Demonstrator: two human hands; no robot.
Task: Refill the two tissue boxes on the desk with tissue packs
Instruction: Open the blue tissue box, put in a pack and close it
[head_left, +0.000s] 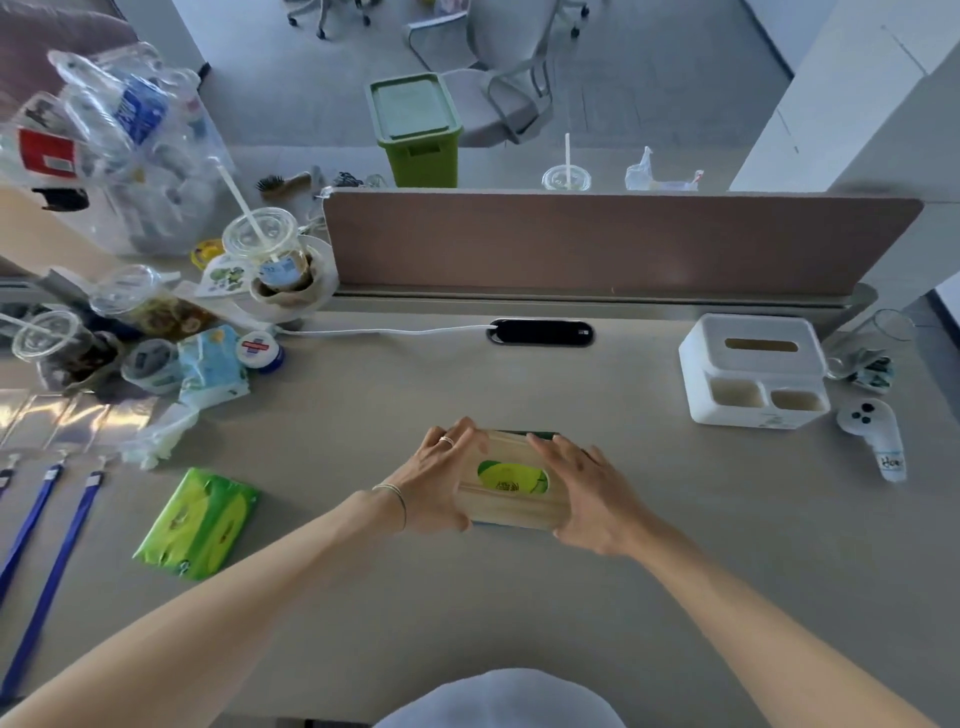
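A tissue box with a light wooden lid (511, 506) sits in the middle of the desk, and a green tissue pack shows through its oval slot. My left hand (436, 480) grips the box's left end, and my right hand (592, 493) presses on the lid's right end. A second green tissue pack (200, 522) lies flat on the desk to the left. A white tissue box (753, 371) with a slot on top and two front compartments stands at the right, apart from both hands.
Plastic cups, a clear bag of bottles (130, 145) and wrappers crowd the desk's left back corner. Blue lanyards (47, 530) lie at the left edge. A brown divider panel (618, 239) closes the back. A white controller (875, 431) lies at the right.
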